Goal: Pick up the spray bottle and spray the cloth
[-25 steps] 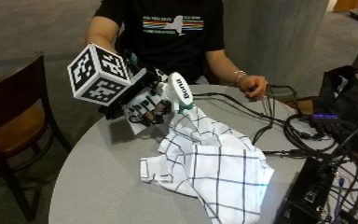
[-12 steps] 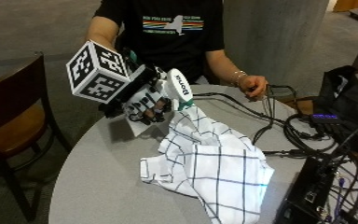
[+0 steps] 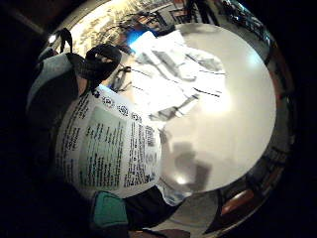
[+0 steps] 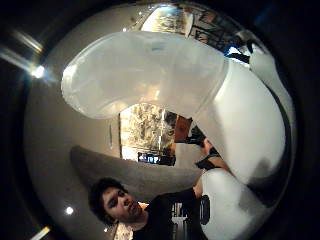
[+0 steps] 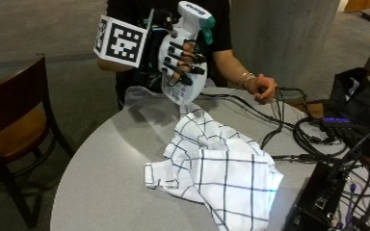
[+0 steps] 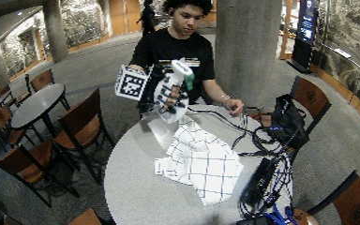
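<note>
Right hand [image 5: 180,61] has its gloved fingers curled round the body of the spray bottle [image 5: 184,72] and holds it in the air, clear of the table [image 5: 108,183]. Bottle is upright, slightly tilted, white with a teal trigger piece near the head; its base hangs just above the near edge of the cloth [image 5: 217,168], apart from it. Pick-up step looks done; spraying not yet.

The fingers wrap the mid-body, below the neck. That suits lifting, but judged from the outside view no finger sits on the trigger, so the hand probably needs to shift up before it can squeeze. Which way the nozzle points can't be read for certain.

Cloth is a white checked towel, lying crumpled in a heap across the middle of the table. Bunched as it is, a spray would likely wet the raised folds first.

The little finger side palm view shows the bottle's printed label [image 3: 111,148] filling much of the frame, cloth [image 3: 173,74] beyond it on the table. Thumb side view shows only the bottle's curved white neck and body [image 4: 165,75], close to the palm.

The bare left hand [image 5: 262,89] rests at the far table edge beside the cables [image 5: 287,130], well apart from the cloth, not helping. Black electronics box [image 5: 320,202] and cables sit just beside the cloth, so overspray towards that side is the risk.
</note>
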The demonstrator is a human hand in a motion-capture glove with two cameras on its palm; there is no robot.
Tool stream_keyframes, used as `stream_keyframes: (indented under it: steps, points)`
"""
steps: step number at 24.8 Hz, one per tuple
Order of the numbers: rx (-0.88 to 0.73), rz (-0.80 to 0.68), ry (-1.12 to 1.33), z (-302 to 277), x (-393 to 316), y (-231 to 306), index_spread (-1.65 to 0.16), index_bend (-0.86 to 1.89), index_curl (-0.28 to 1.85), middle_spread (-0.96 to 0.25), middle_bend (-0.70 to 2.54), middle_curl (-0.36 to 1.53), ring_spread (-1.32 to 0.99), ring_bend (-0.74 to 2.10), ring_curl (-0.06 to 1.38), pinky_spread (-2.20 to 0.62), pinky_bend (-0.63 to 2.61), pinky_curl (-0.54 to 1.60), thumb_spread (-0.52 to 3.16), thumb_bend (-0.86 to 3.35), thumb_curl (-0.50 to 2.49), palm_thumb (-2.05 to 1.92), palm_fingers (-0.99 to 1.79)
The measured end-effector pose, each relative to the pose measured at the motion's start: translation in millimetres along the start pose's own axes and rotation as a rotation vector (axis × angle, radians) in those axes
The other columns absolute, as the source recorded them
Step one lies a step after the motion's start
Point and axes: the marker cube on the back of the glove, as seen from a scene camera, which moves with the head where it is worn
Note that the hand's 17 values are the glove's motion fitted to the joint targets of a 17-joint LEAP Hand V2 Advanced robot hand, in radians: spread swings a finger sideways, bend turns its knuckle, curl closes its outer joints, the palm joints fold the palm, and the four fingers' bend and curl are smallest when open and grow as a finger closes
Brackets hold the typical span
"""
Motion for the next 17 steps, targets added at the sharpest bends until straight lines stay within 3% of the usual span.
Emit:
stream_keyframes:
  steps: [5, 17]
  points:
    - [0.018, -0.146, -0.072, 53, -14, -4, -0.19, 0.29, 0.61, -0.08, 0.26, 0.48, -0.09, 0.30, 0.41, 0.21, 0.18, 0.30, 0.27, -0.03, 0.81, 0.96, 1.15]
    - [0.020, -0.243, -0.110, 166, 3, -12, -0.19, 0.29, 0.62, -0.09, 0.27, 0.49, -0.10, 0.28, 0.40, 0.18, 0.15, 0.29, 0.31, -0.03, 0.81, 0.98, 1.11]
